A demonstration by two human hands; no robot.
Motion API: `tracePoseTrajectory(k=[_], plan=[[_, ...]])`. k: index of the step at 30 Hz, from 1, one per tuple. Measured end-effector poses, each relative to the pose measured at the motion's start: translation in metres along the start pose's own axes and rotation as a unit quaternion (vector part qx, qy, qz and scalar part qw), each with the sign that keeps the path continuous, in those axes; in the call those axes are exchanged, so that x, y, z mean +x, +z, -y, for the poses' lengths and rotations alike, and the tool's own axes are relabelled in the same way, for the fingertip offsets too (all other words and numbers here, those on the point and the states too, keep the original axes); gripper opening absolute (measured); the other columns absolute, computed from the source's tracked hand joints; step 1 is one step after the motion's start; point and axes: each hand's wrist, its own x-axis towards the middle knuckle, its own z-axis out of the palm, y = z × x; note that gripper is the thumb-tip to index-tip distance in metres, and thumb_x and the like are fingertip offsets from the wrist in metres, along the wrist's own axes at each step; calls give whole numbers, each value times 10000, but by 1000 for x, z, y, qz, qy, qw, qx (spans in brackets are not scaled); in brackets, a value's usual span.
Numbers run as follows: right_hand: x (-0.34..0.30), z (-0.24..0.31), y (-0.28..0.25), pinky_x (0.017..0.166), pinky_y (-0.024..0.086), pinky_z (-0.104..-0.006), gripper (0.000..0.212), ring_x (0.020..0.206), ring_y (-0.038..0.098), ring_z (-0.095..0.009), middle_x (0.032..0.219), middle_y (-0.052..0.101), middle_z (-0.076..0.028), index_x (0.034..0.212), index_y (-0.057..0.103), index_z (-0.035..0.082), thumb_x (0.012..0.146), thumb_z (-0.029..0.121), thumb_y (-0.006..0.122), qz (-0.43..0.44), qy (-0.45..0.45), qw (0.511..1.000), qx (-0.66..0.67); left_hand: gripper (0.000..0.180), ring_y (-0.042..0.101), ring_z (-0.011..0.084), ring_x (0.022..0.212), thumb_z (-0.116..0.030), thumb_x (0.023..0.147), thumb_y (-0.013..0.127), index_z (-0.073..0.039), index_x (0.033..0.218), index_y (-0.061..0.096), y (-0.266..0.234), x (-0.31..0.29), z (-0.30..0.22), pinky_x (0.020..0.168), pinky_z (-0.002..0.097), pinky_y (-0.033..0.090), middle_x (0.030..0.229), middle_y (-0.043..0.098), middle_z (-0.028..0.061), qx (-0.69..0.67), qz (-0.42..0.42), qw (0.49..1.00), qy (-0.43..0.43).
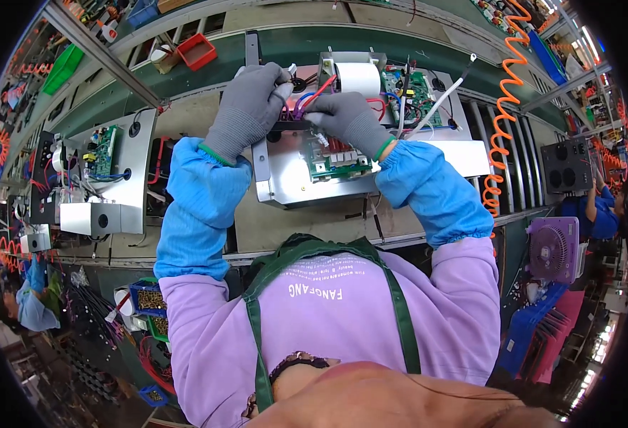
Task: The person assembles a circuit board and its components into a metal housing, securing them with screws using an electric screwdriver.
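Note:
My left hand (248, 105), in a grey glove, bends over the left part of an open metal chassis (280, 167). Its fingers are curled together next to a bundle of purple wires (301, 107), and whatever lies under the fingertips is hidden. From the other side my gloved right hand (352, 118) reaches in, its fingertips closed on the wires at the bundle. A red wire (321, 94) slants up between the hands. Just below the right hand sits a green circuit board (339, 162). Behind it stands a white cylinder (357, 77), with another circuit board (419, 89) to its right.
Another chassis with a circuit board (103, 153) stands to the left on the line. A thick white cable (442, 103) sticks up at the right. An orange coiled hose (503, 121) hangs beside the rollers (521, 153). A red bin (197, 53) lies at the back; a purple fan (553, 248) stands right.

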Motion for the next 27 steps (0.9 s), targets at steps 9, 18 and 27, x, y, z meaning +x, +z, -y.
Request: tracePoseTrajectory(k=[9, 18, 27], plan=[[-11, -6, -10, 730, 518, -393, 270, 795, 636, -282, 884, 638, -110, 1083, 660, 149, 832, 148, 561, 40, -157, 975, -154, 198, 573, 355, 920, -219, 885, 570, -32, 947, 591, -1, 1, -4, 819, 422, 460, 902, 622, 177, -28, 21, 998, -52], [18, 58, -52, 642, 510, -275, 324, 709, 624, -155, 856, 615, -65, 1114, 640, 88, 796, 136, 679, -138, -227, 961, 75, 238, 595, 109, 921, -124, 925, 575, -9, 1133, 572, -6, -13, -12, 821, 240, 467, 997, 641, 70, -463, -132, 872, -90], [33, 63, -44, 600, 530, -298, 272, 699, 635, -183, 806, 583, -48, 942, 656, 90, 749, 253, 754, -209, -312, 927, 20, 255, 531, 94, 777, -202, 968, 493, -1, 1113, 552, -20, -23, -28, 697, 233, 453, 883, 604, 61, -305, -156, 937, -70]])
